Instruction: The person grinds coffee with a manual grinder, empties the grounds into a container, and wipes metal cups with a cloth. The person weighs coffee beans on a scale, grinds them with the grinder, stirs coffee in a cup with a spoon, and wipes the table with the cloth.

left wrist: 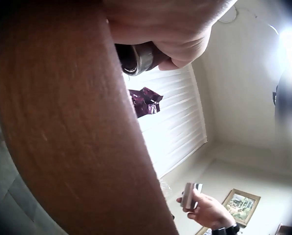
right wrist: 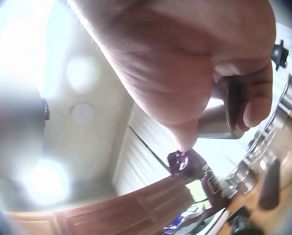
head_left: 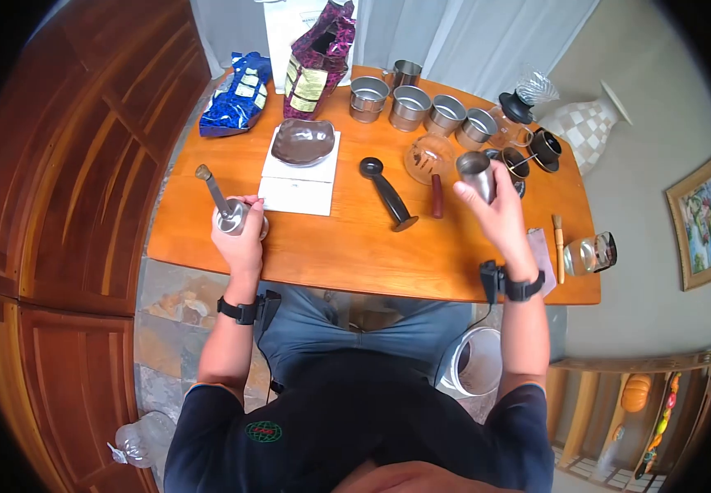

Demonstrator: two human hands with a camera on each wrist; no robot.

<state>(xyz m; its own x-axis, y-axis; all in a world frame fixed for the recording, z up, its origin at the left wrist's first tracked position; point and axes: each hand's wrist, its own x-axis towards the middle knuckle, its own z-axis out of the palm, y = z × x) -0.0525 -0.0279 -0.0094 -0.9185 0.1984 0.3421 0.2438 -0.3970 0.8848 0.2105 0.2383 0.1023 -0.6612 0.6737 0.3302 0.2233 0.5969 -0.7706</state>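
Observation:
At the table's left front, my left hand (head_left: 242, 238) grips a silver hand coffee grinder (head_left: 230, 220) with its crank handle (head_left: 215, 195) and wooden knob pointing up. A dark, metal-rimmed end of the grinder (left wrist: 145, 58) shows under that hand in the left wrist view. My right hand (head_left: 501, 215) holds a small metal cup (head_left: 474, 166), raised over the table's right side, thumb on one side and fingers on the other. In the right wrist view the palm hides part of the cup (right wrist: 219, 117). A brown dish (head_left: 303, 143) sits on a white scale (head_left: 296, 195) between the hands.
A black scoop (head_left: 390, 197), glass bowl (head_left: 418, 156) and dark red handle (head_left: 437, 197) lie mid-table. Several metal tins (head_left: 410, 107) line the back, beside a coffee dripper (head_left: 515, 107). Blue (head_left: 236, 99) and purple (head_left: 310, 74) bags stand back left; a brush (head_left: 558, 251) and jar (head_left: 585, 255) are right.

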